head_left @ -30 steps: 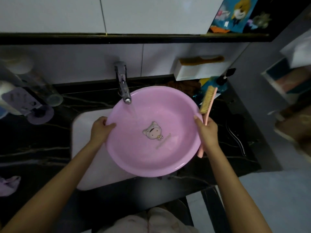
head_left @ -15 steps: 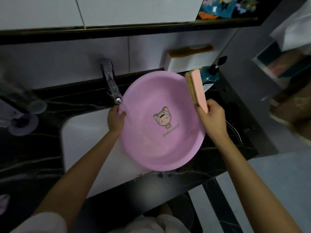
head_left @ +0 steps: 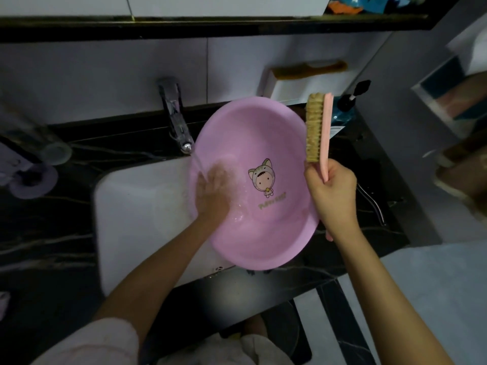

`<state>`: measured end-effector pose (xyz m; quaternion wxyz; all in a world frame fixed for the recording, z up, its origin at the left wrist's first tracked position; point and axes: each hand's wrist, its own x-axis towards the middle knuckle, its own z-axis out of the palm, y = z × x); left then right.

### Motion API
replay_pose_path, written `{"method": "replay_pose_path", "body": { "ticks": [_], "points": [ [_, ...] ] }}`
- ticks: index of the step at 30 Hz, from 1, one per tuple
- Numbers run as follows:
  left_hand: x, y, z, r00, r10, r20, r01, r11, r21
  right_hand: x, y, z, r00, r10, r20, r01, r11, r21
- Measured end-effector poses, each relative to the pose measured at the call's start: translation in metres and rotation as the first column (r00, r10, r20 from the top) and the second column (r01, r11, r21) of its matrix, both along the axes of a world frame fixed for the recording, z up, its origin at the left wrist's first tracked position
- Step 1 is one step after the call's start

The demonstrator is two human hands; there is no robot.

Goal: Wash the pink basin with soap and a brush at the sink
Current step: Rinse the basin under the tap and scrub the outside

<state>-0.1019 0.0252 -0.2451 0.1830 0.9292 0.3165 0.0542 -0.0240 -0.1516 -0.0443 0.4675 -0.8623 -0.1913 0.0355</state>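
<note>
**Basin tilted under the tap, brush held ready**

The pink basin (head_left: 266, 154) sits tipped over the right edge of the white sink (head_left: 137, 206), its far rim raised toward the wall and its right side out over the dark worktop (head_left: 52, 233). Water from the tap (head_left: 175, 117) runs onto its left inner wall, where the left hand (head_left: 213, 191) lies flat and open, fingers spread, gripping nothing. The right hand (head_left: 330, 191) has its grip closed on the handle of the brush (head_left: 320, 130), bristles facing left, and seems to steady the basin's right rim as well; whether fingers hook the rim cannot be told, as the hand covers that spot.

Risks, as I judge them: the basin is wet and apparently held at one side only, so it could slide or tip off the sink edge once scrubbing pressure comes. The stream hitting a tilted wall may splash onto the worktop and floor. With one hand doing both jobs, brush or rim could slip.

No soap is plainly visible; a dark pump bottle (head_left: 347, 106) behind the brush may hold it, but its label is unreadable. Objects at the worktop's left edge are blurred.
</note>
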Motion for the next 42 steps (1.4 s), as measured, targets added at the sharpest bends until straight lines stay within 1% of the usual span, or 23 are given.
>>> {"method": "replay_pose_path", "body": {
  "ticks": [2,3,4,8,9,11,13,15,18,21,23,24,25,26,27,28,29,30,31,33,35,39,42],
  "points": [
    [-0.001,-0.003,-0.003,0.963,-0.058,-0.264,0.105,0.98,0.169,-0.006,-0.003,-0.003,0.999,-0.033,-0.005,0.033,0.999,0.009],
    [-0.004,-0.013,0.0,0.923,-0.049,-0.382,0.136,0.97,0.203,-0.008,-0.004,-0.005,0.998,-0.055,0.0,0.055,0.998,0.022],
    [-0.009,-0.026,-0.002,0.9,-0.052,-0.433,0.152,0.968,0.2,-0.009,-0.005,-0.007,0.997,-0.075,0.008,0.075,0.997,0.037],
    [-0.024,-0.056,-0.004,0.889,-0.188,-0.418,0.118,0.975,-0.187,-0.014,-0.001,-0.005,0.997,-0.077,0.01,0.076,0.994,0.075],
    [-0.022,-0.051,-0.002,0.903,-0.142,-0.406,0.081,0.983,-0.164,-0.016,-0.001,-0.005,0.998,-0.069,0.009,0.068,0.994,0.083],
    [-0.012,-0.028,-0.001,0.966,0.002,-0.26,0.001,1.0,0.014,-0.018,-0.001,-0.004,0.998,-0.061,0.011,0.059,0.994,0.087],
    [-0.003,-0.004,0.003,0.969,-0.038,-0.245,0.086,0.978,0.19,-0.02,-0.002,-0.005,0.998,-0.069,0.014,0.067,0.993,0.093],
    [-0.005,0.004,0.0,0.963,-0.042,-0.267,0.112,0.961,0.254,-0.023,-0.004,-0.008,0.997,-0.076,0.017,0.074,0.992,0.104],
    [-0.02,-0.022,0.004,0.939,-0.042,-0.34,0.085,0.99,0.115,-0.025,-0.003,-0.008,0.996,-0.08,0.036,0.075,0.989,0.128],
    [-0.038,-0.058,0.016,0.855,-0.258,-0.45,0.221,0.966,-0.134,-0.025,-0.003,-0.009,0.994,-0.092,0.064,0.084,0.989,0.121],
    [-0.055,-0.059,0.024,0.823,-0.429,-0.373,0.317,0.891,-0.325,-0.024,-0.006,-0.012,0.991,-0.11,0.074,0.101,0.988,0.114],
    [-0.064,-0.056,0.025,0.841,-0.457,-0.29,0.306,0.842,-0.444,-0.024,-0.009,-0.012,0.99,-0.118,0.072,0.11,0.988,0.113],
    [-0.074,-0.053,0.028,0.896,-0.409,-0.174,0.254,0.792,-0.556,-0.023,-0.01,-0.014,0.99,-0.125,0.07,0.117,0.987,0.112],
    [-0.084,-0.05,0.025,0.953,-0.292,-0.075,0.195,0.787,-0.585,-0.024,-0.012,-0.015,0.989,-0.131,0.065,0.123,0.986,0.11],
    [-0.093,-0.046,0.028,0.992,-0.128,-0.005,0.104,0.827,-0.553,-0.024,-0.013,-0.017,0.988,-0.14,0.06,0.133,0.985,0.105],
    [-0.098,-0.044,0.028,1.0,0.008,-0.006,-0.009,0.887,-0.462,-0.025,-0.014,-0.017,0.987,-0.152,0.057,0.146,0.984,0.103],
    [-0.101,-0.041,0.028,0.992,0.124,-0.015,-0.118,0.895,-0.43,-0.027,-0.015,-0.016,0.985,-0.163,0.059,0.157,0.982,0.102],
    [-0.101,-0.037,0.023,0.974,0.219,-0.05,-0.216,0.851,-0.48,-0.028,-0.016,-0.016,0.984,-0.169,0.061,0.163,0.981,0.101],
    [-0.097,-0.033,0.027,0.955,0.286,-0.074,-0.273,0.76,-0.589,-0.029,-0.016,-0.016,0.983,-0.17,0.063,0.163,0.982,0.099],
    [-0.087,-0.023,0.024,0.926,0.375,-0.034,-0.262,0.578,-0.773,-0.028,-0.019,-0.016,0.986,-0.153,0.061,0.148,0.986,0.081],
    [-0.082,-0.013,0.023,0.896,0.443,0.009,-0.242,0.507,-0.827,-0.025,-0.022,-0.015,0.991,-0.119,0.064,0.117,0.993,0.028],
    [-0.069,0.006,0.011,0.872,0.489,0.031,-0.248,0.494,-0.833,-0.014,-0.029,-0.011,0.996,-0.063,0.057,0.066,0.996,-0.056],
    [-0.05,0.02,0.015,0.825,0.558,0.093,-0.287,0.556,-0.78,-0.001,-0.029,-0.006,0.993,-0.035,0.111,0.047,0.992,-0.113]
  ]
}}
